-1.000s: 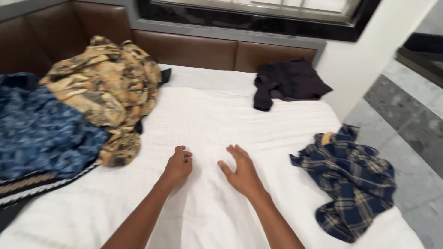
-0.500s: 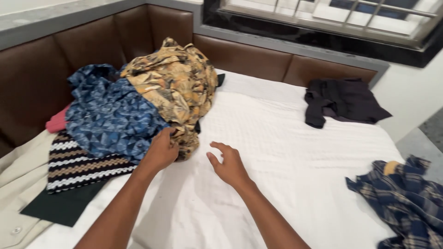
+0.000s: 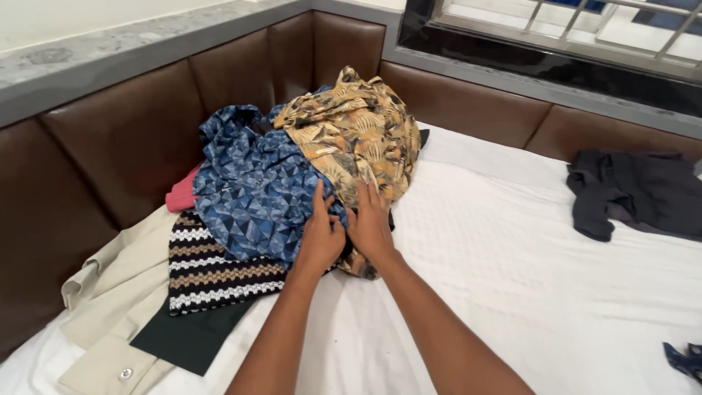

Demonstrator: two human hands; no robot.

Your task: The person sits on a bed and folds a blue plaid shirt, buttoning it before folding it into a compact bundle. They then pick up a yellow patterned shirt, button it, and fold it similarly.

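Left hand [image 3: 322, 238] flat on blue patterned shirt [image 3: 256, 190], fingers spread, right hand [image 3: 371, 223] beside it pressing the tan leaf-print shirt [image 3: 355, 132], fingers spread, gripping nothing, both shirts piled on the white bed [image 3: 526, 278], striped knit [image 3: 208, 267] below, dark garment [image 3: 632, 190] well apart.

Crumpled tan leaf-print shirt [image 3: 351, 132] heaped against blue geometric-print shirt [image 3: 252, 186] on bed.
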